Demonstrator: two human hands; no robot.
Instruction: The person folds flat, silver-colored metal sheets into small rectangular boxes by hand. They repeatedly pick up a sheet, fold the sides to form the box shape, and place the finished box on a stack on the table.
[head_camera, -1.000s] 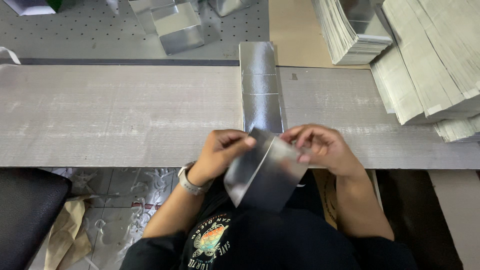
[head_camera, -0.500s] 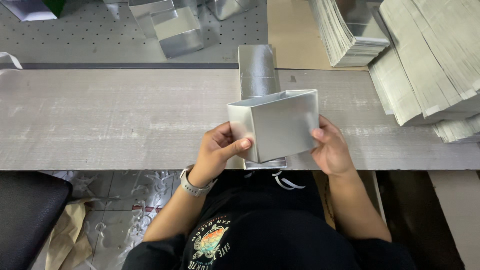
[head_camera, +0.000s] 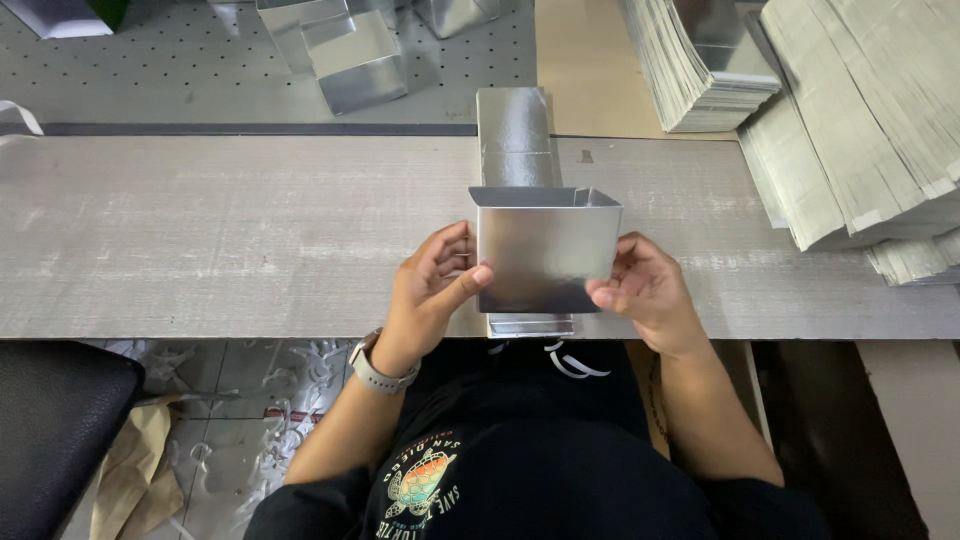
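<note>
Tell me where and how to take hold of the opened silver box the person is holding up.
Take the silver box by its two short side walls, coming in from left and right, as the left hand and right hand do now. It stands opened into a hollow rectangle with its mouth upward over the table; its thin shiny walls would probably buckle under a grip on the broad front face.

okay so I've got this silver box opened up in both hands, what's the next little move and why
Probably lower the silver box onto the silver block lying on the bench beneath it. The box is already squared open with its mouth up, the left hand and right hand pinch its two sides, and the block lines up under it.
</note>
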